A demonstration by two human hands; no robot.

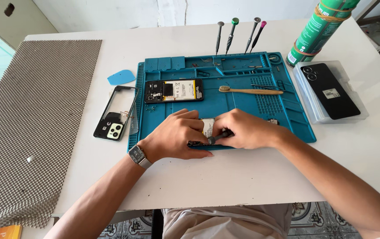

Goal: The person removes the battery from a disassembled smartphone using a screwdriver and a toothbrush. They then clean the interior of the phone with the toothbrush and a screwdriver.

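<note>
Clearly, a phone repair is seen at a middle stage: a small opened phone (207, 132), with its inner parts and a pale label exposed, is kept flat near the front edge of the blue silicone work mat (243, 106), and it is pressed down by the left hand (176, 135), whose fingers are laid over its left part. The right hand (245, 130) is closed around a thin dark-handled tool (218, 138), and the tip is directed to the phone's lower part; what exactly is touched by the tip cannot be told. As a judgement, the opening is already done, since a black phone frame with camera block (112, 117) is put aside just off the mat's left edge, and a second opened phone with a yellow-labelled battery (173, 90) is left at the mat's middle left. The reassembly seems not yet done. A blue plastic pick (121, 77), a bamboo toothbrush (249, 90) and four upright screwdrivers (238, 35) are found toward the far edge. A black phone on a clear tray (329, 90) and a green can (318, 28) are kept at the right. Open tabletop (243, 177) is left between the mat and the near edge, so room for the forearms is given; the grey woven mat (30, 124) occupies the left side.
</note>
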